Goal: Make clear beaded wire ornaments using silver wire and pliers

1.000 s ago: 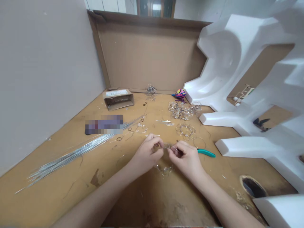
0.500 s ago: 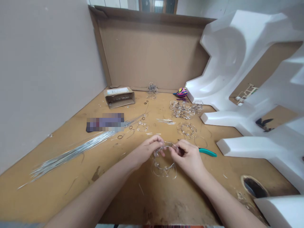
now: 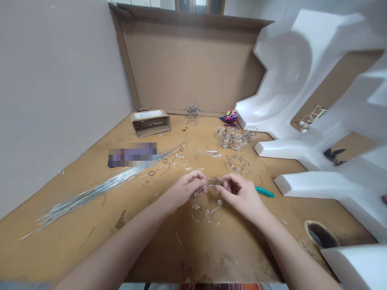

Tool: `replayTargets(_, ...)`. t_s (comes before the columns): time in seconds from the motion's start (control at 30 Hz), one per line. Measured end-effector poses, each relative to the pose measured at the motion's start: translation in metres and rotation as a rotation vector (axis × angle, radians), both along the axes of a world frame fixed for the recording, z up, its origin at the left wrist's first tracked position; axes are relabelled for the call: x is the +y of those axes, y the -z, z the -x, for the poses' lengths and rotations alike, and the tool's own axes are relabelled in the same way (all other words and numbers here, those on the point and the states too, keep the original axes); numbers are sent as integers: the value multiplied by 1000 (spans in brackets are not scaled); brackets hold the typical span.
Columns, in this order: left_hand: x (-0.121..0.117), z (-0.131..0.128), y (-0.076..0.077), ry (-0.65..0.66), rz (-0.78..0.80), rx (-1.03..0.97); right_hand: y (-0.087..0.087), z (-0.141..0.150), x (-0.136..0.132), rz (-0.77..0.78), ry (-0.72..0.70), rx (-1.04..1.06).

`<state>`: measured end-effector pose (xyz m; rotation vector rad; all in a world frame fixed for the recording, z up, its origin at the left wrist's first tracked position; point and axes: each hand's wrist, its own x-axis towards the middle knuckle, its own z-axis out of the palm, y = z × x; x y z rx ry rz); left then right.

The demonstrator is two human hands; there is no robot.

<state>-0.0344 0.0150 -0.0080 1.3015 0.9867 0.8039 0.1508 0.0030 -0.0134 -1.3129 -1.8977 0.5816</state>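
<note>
Left hand (image 3: 188, 188) pinches beaded ring (image 3: 208, 212), upper left; right hand (image 3: 241, 194) pinches it, upper right. Green handle (image 3: 265, 191) right of ring, wire bundle (image 3: 102, 188) left.

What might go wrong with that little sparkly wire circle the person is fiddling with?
Loose wire ends stick out around the beaded wire ring, so one might prick the left hand or right hand at its far side.
Those ends could also snag the other beaded ring lying just beyond the right hand, if the two came together.
The teal handle sits close beside the right hand, which might knock it.
</note>
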Motion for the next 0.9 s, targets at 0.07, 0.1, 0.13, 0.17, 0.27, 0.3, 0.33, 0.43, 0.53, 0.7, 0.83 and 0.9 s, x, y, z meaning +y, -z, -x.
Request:
replayTargets(0.07,1,0,2,-4,-10,24,-4,-4,-1,7,-51,29)
replayTargets(0.1,2,0,3,-4,-19,36,-6,-6,-1,-13,-77,29)
replayTargets(0.13,2,0,3,-3,-29,47,-8,-7,-2,-43,-101,20)
replayTargets(0.17,2,0,4,0,-35,58,-9,-7,-3,-72,-121,3)
replayTargets(0.27,2,1,5,4,-50,87,-12,-8,-5,-117,-171,-51)
replayTargets(0.3,2,2,4,2,-51,93,-12,-8,-6,-121,-182,-66)
replayTargets(0.33,2,2,4,-1,-50,98,-13,-8,-6,-124,-193,-83)
replayTargets(0.43,2,1,4,2,-62,113,-14,-7,-8,-149,-231,-159)
replayTargets(0.53,1,0,5,12,-79,117,-15,-4,-11,-196,-251,-305)
replayTargets(0.7,-1,-3,9,15,-100,138,-13,2,-14,-305,-233,-497)
replayTargets(0.83,-1,-5,15,13,-132,162,-10,5,-14,-365,-213,-587)
replayTargets(0.9,-1,-6,17,-2,-146,176,-9,7,-14,-386,-206,-629)
